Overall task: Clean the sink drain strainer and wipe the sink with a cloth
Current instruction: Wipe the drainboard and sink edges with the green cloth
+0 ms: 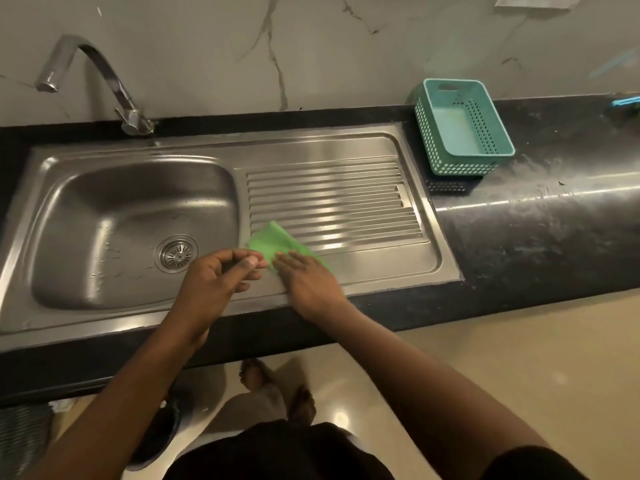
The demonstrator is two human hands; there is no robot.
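Hidden: near part of the green cloth [281,244] lies under the right hand [306,277]; its far corner shows on the ribbed drainboard [332,199]. Whether the left hand [211,284] pinches anything between thumb and fingertips cannot be made out. Faucet [100,77] spout end blurred. A blue object at the frame's right edge is cut off, unidentified.

Edges, room: sink [20,237] basin bare, drain strainer [177,253] seated in the floor of the bowl, just left of the left hand. Drainboard open toward the right rim. Teal basket [464,128] sits on the dark bench [540,237] beyond the sink's right edge, well apart from both hands.

Grip: right hand flat, fingers extended, palm pressing the cloth onto the drainboard's near left corner. Left hand hovers over the basin's front right corner, fingers curled in toward the thumb, touching the cloth's left edge or just beside it; cannot tell which.
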